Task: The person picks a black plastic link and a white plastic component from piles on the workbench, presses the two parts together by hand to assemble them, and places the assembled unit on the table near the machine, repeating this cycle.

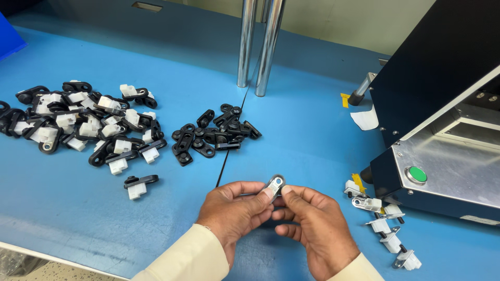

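Observation:
My left hand [232,208] and my right hand [312,224] meet near the front of the blue table [291,130]. Together they pinch a small metal bracket [275,183] with a round hole at its upper end; its lower part is hidden by my fingers. Beyond my hands lies a small pile of black plastic pieces [213,135]. Further left spreads a larger heap of black pieces fitted with white blocks [83,122]. One black-and-white piece [138,186] lies apart, left of my left hand.
A black and steel machine [442,130] with a green round button [416,174] stands at the right. Several white-and-metal parts [383,221] lie in a row by its base. Two upright chrome rods [258,47] rise at the back centre. The table's front edge runs lower left.

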